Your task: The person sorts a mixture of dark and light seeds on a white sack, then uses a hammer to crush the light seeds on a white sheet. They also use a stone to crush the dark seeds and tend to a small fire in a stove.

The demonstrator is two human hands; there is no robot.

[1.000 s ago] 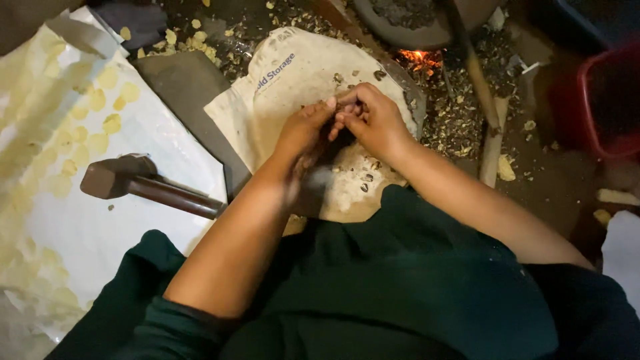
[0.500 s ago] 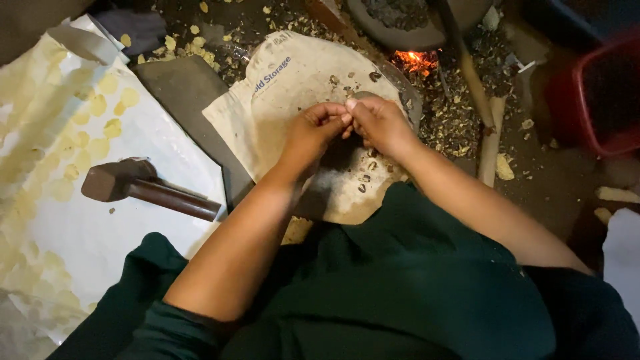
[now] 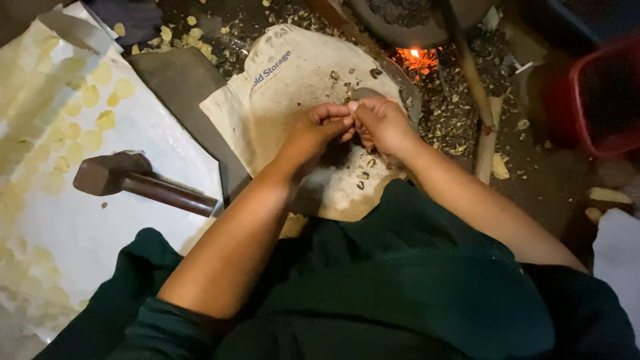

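Your 2 hands meet fingertip to fingertip over the pale sack cloth. Left hand and right hand are both pinched narrow on sth small; can't tell what. Dark bits lie on the cloth below them. Hammer rests well apart, on the white sheet to your left. Embers glow beyond.

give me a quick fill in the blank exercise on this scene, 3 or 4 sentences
1. The left hand and right hand meet with fingertips together over a pale ____ spread on the ground.
2. The hammer lies on the white sheet to the person's ____.
3. Beyond the hands, embers glow ____.
4. At the right edge stands a ____ tub.

Missing words: sack; left; orange; red
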